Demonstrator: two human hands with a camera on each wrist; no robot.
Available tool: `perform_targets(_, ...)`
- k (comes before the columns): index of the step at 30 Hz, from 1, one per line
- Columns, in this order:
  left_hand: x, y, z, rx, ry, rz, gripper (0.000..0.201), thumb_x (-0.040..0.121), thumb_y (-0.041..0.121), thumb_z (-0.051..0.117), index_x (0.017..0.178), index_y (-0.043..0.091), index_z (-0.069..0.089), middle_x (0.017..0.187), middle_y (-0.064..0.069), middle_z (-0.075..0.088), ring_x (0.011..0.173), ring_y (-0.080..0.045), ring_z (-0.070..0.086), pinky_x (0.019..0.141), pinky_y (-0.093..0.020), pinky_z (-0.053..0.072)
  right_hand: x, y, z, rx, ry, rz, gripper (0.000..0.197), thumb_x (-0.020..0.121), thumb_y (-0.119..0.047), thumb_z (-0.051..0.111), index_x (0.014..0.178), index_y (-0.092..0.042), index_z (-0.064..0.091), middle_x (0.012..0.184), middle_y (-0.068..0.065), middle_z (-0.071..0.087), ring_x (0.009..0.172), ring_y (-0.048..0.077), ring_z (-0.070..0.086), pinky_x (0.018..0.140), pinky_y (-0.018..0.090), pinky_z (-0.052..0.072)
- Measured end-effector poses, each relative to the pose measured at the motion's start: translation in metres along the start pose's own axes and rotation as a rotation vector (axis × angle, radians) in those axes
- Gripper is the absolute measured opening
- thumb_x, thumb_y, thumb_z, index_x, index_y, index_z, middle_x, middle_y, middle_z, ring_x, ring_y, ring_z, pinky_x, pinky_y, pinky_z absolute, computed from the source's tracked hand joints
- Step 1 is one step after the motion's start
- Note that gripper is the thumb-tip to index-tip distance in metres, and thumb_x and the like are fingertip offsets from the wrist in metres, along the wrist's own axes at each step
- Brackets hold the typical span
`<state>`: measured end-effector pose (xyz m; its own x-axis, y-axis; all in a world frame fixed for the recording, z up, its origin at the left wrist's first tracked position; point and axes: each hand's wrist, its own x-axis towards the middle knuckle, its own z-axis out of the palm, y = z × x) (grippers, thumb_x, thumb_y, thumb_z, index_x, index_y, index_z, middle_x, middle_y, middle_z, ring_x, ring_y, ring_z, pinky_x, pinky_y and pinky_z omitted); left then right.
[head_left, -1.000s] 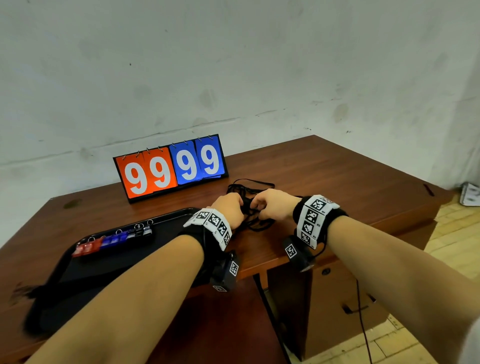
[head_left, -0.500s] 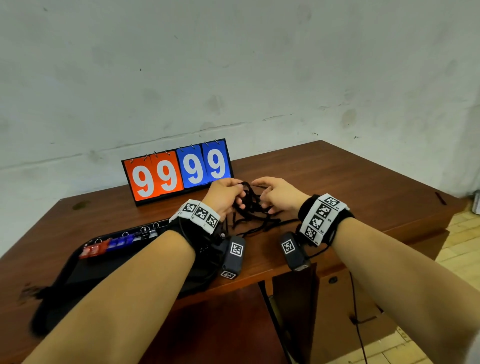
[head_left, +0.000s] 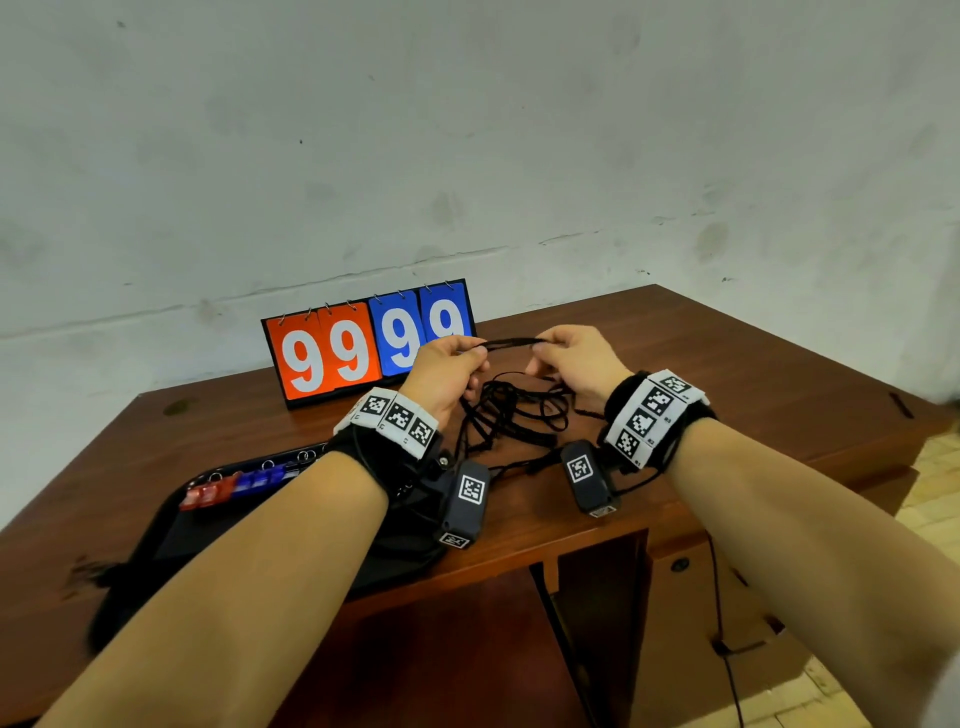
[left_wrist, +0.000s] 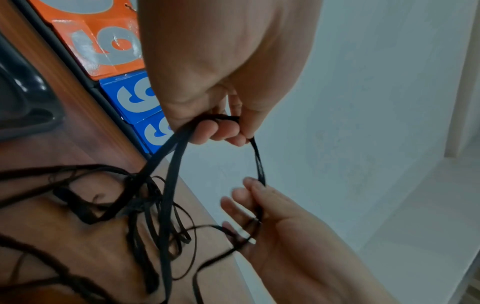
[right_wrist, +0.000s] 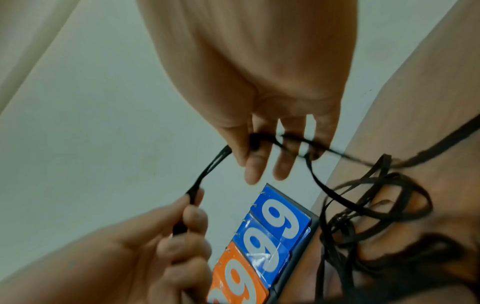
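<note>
A tangle of thin black cord (head_left: 511, 410) hangs from both hands down to the brown table (head_left: 727, 374), in front of the scoreboard. My left hand (head_left: 475, 353) pinches one part of it between thumb and curled fingers. My right hand (head_left: 540, 353) pinches another part, and a short strand (head_left: 511, 342) stretches level between the two hands above the table. In the left wrist view the cord (left_wrist: 166, 185) runs from the left fingertips (left_wrist: 221, 127) down into loops, and the right hand (left_wrist: 249, 197) holds the strand's other end. The right wrist view shows the same strand (right_wrist: 207, 174).
A flip scoreboard (head_left: 363, 348) reading 99 in orange and 99 in blue stands at the table's back edge by the wall. A black tray (head_left: 208, 530) at the front left holds a small red and blue flip counter (head_left: 234, 483). The table's right edge drops to a tiled floor.
Both hands have risen from the table with the cord and moved apart, pulling a strand taut between them. The tangle now dangles instead of lying bunched under the hands.
</note>
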<state>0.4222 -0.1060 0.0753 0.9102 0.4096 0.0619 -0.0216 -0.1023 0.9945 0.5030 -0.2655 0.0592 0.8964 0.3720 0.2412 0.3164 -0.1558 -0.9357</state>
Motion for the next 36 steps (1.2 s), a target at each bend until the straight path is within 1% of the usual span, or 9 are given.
perform_targets(10,0.001,-0.011,-0.004,0.047,0.041,-0.029,0.016,0.101,0.01,0.047,0.101,0.005,0.062,0.074,-0.005,0.058,0.047,-0.01,0.041,0.045,-0.021,0.037,0.007,0.006,-0.022,0.168,0.186,0.103,0.018,0.1,-0.014,0.047,0.1,-0.012,0.065,0.063,0.005,0.057,0.042,0.012,0.043,0.036,0.018,0.031)
perform_targets(14,0.003,-0.009,-0.008,0.026,0.049,-0.038,0.021,0.102,0.017,0.044,0.091,0.015,0.062,0.085,-0.004,0.064,0.064,-0.013,0.055,0.058,-0.025,0.043,0.007,0.011,-0.028,0.207,0.234,0.13,0.022,0.1,-0.014,0.046,0.089,-0.014,0.065,0.064,0.004,0.058,0.047,0.013,0.044,0.038,0.019,0.032)
perform_targets(16,0.003,-0.006,-0.008,0.075,0.052,-0.028,0.021,0.101,0.021,0.043,0.091,0.02,0.062,0.092,0.0,0.067,0.079,-0.011,0.06,0.067,-0.028,0.043,0.007,0.012,-0.029,0.235,0.255,0.137,0.022,0.099,-0.012,0.047,0.087,-0.014,0.065,0.069,0.005,0.062,0.054,0.014,0.052,0.045,0.022,0.041)
perform_targets(19,0.002,0.0,-0.007,0.07,0.04,-0.013,0.02,0.101,0.021,0.043,0.092,0.018,0.061,0.085,0.001,0.067,0.076,-0.012,0.061,0.068,-0.029,0.042,0.007,0.016,-0.03,0.102,0.261,0.105,0.026,0.094,-0.003,0.049,0.087,-0.014,0.071,0.089,0.004,0.069,0.083,0.017,0.06,0.078,0.031,0.051)
perform_targets(24,-0.002,0.007,-0.003,-0.025,-0.035,-0.006,0.021,0.103,0.017,0.042,0.098,0.009,0.06,0.064,-0.003,0.05,0.051,-0.014,0.049,0.058,-0.031,0.048,0.001,0.018,-0.028,-0.074,0.198,0.098,0.042,0.084,0.006,0.04,0.078,-0.019,0.073,0.105,0.003,0.07,0.093,0.017,0.062,0.082,0.031,0.052)
perform_targets(27,-0.006,0.016,0.001,0.023,-0.083,0.032,0.022,0.102,0.018,0.041,0.098,0.012,0.061,0.064,0.0,0.047,0.05,-0.012,0.04,0.049,-0.026,0.039,-0.002,0.018,-0.026,-0.177,0.091,0.103,0.046,0.082,0.008,0.039,0.076,-0.024,0.072,0.106,0.004,0.07,0.102,0.019,0.063,0.085,0.031,0.052)
perform_targets(30,-0.01,0.027,0.008,0.098,-0.097,0.1,0.023,0.102,0.018,0.041,0.096,0.014,0.063,0.065,0.0,0.05,0.052,-0.011,0.039,0.047,-0.024,0.034,-0.01,0.009,-0.023,-0.208,-0.101,0.039,0.042,0.082,0.009,0.048,0.102,-0.019,0.072,0.111,0.003,0.068,0.109,0.017,0.062,0.087,0.027,0.051)
perform_targets(33,-0.015,0.036,0.017,0.187,-0.123,0.173,0.022,0.102,0.018,0.044,0.096,0.012,0.065,0.066,0.001,0.053,0.053,-0.009,0.044,0.048,-0.021,0.037,-0.02,-0.004,-0.011,-0.028,-0.296,-0.053,0.054,0.083,0.0,0.063,0.133,-0.017,0.054,0.116,0.001,0.066,0.107,0.013,0.063,0.087,0.026,0.052)
perform_targets(36,-0.02,0.039,0.027,0.25,-0.145,0.227,0.02,0.1,0.013,0.049,0.097,0.007,0.067,0.066,0.0,0.055,0.054,-0.007,0.048,0.046,-0.013,0.041,-0.021,-0.01,0.005,-0.039,-0.385,-0.139,0.042,0.077,-0.015,0.078,0.115,-0.009,0.06,0.106,0.005,0.071,0.099,0.018,0.069,0.09,0.031,0.054)
